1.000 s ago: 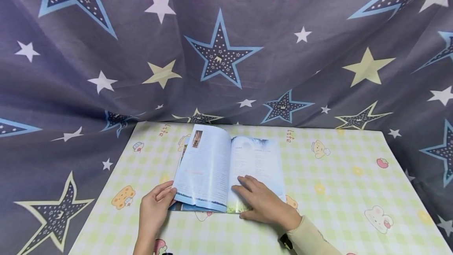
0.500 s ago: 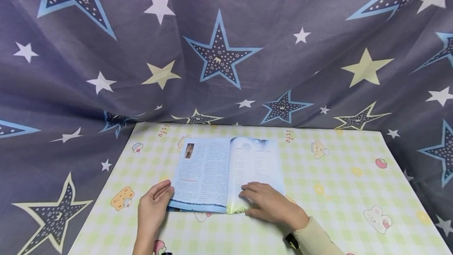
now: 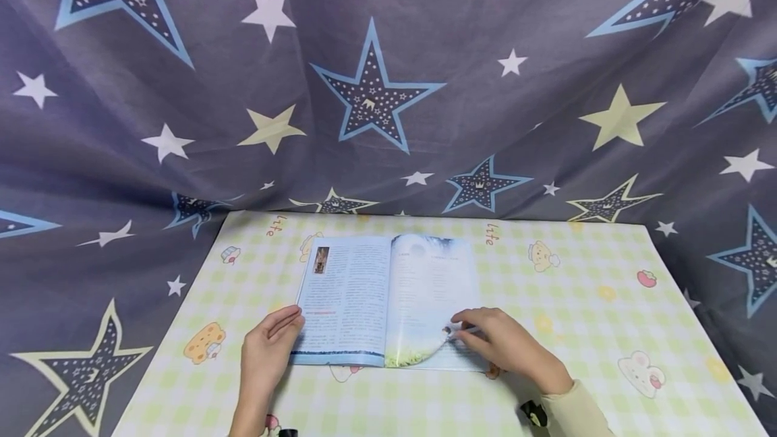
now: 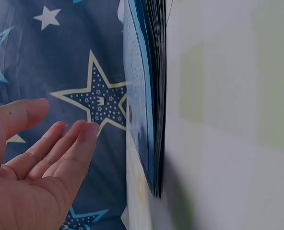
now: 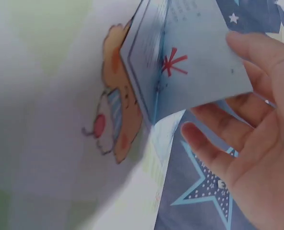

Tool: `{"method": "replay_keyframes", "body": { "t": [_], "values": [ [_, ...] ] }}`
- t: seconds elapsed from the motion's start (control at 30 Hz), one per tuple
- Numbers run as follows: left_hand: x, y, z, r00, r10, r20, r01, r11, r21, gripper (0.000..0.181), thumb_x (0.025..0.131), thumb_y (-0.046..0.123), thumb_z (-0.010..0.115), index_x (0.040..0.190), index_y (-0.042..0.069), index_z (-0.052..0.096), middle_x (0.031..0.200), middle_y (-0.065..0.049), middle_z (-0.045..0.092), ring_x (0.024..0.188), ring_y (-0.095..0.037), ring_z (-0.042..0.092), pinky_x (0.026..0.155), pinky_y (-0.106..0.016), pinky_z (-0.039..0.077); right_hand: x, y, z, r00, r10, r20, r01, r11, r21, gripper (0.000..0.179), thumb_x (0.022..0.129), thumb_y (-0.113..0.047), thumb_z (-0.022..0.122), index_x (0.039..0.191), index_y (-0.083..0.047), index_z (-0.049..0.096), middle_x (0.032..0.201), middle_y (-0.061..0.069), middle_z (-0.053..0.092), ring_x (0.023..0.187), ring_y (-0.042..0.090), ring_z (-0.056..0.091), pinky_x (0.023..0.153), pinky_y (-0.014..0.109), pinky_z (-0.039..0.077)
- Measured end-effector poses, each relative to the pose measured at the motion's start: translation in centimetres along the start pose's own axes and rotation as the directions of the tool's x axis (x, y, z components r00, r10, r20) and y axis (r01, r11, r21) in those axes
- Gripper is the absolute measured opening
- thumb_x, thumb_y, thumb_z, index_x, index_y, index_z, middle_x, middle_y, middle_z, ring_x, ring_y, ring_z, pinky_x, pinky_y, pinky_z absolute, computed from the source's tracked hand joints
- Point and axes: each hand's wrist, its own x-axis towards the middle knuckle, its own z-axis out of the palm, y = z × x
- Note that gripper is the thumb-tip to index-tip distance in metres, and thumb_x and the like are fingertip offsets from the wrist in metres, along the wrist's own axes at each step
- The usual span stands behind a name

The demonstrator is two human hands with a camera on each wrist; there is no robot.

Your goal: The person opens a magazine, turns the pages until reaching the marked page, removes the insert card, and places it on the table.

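An open magazine (image 3: 346,295) lies on the table, its left page covered in text with a small picture near the top. My right hand (image 3: 510,342) pinches the lower corner of the right-hand page (image 3: 419,302), which curls up and bares the page beneath. In the right wrist view the thumb lies on one face of the lifted page (image 5: 204,67), with the fingers (image 5: 218,124) behind it. My left hand (image 3: 270,342) is beside the magazine's left edge. The left wrist view shows that hand (image 4: 46,167) with loosely bent fingers, holding nothing, apart from the page edges (image 4: 154,143).
A green-and-white checked cloth (image 3: 583,329) with cartoon prints covers the table. Behind and beside it hangs a dark curtain (image 3: 461,32) patterned with stars. The table's right edge (image 3: 698,322) runs past the right arm.
The left page has settled flat and my left hand has let go of it. My right hand has moved right, from resting on the right page to lifting its lower corner.
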Motion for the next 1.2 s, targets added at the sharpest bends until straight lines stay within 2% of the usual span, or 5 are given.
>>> {"method": "replay_keyframes", "body": {
  "t": [0.2,0.5,0.73,1.0,1.2],
  "values": [
    [-0.1,0.2,1.0,0.997,0.027,0.074,-0.025,0.999,-0.029,0.029,0.093,0.013,0.073,0.119,-0.001,0.07,0.111,-0.014,0.072,0.099,-0.015,0.071,0.081,-0.013,0.053,-0.4,0.5,0.3,0.979,0.012,-0.202,-0.028,0.996,-0.08,0.038,0.096,-0.027,0.07,0.13,-0.011,0.063,0.11,0.0,0.063,0.085,0.009,0.056,0.071,0.028,0.051],
    [-0.8,0.9,4.0,0.974,0.11,0.197,-0.092,0.991,-0.1,0.031,0.092,0.014,0.074,0.118,-0.003,0.069,0.11,-0.013,0.073,0.102,-0.021,0.07,0.085,-0.017,0.054,0.9,-0.2,1.2,0.889,-0.056,-0.454,-0.057,0.971,-0.232,0.067,0.085,-0.031,0.082,0.139,-0.005,0.053,0.103,0.006,0.061,0.084,0.018,0.06,0.062,0.031,0.053],
    [-1.3,2.3,6.3,0.941,0.163,0.297,-0.115,0.978,-0.172,0.041,0.092,0.028,0.076,0.12,-0.002,0.069,0.111,-0.011,0.072,0.103,-0.019,0.07,0.087,-0.021,0.054,2.7,-2.3,2.0,0.903,-0.071,-0.424,-0.009,0.983,-0.185,0.072,0.088,-0.029,0.08,0.146,-0.005,0.045,0.112,0.006,0.068,0.1,0.024,0.067,0.08,0.041,0.057],
    [-2.0,3.6,8.2,0.89,0.194,0.412,-0.11,0.969,-0.22,0.049,0.088,0.036,0.078,0.123,0.003,0.068,0.113,-0.012,0.072,0.102,-0.02,0.07,0.086,-0.024,0.056,3.6,-3.5,2.7,0.925,-0.148,-0.349,0.119,0.987,-0.104,0.061,0.094,-0.02,0.072,0.146,-0.007,0.044,0.132,0.007,0.061,0.126,0.022,0.055,0.105,0.042,0.045],
    [-2.2,3.8,9.4,0.876,0.215,0.432,-0.14,0.97,-0.198,0.046,0.09,0.035,0.077,0.123,0.003,0.069,0.108,-0.01,0.073,0.099,-0.021,0.071,0.083,-0.026,0.057,3.9,-3.9,3.0,0.946,-0.133,-0.295,0.131,0.991,-0.025,0.054,0.098,-0.02,0.066,0.147,-0.007,0.045,0.142,0.006,0.055,0.133,0.021,0.049,0.111,0.04,0.04]
  ]
}}
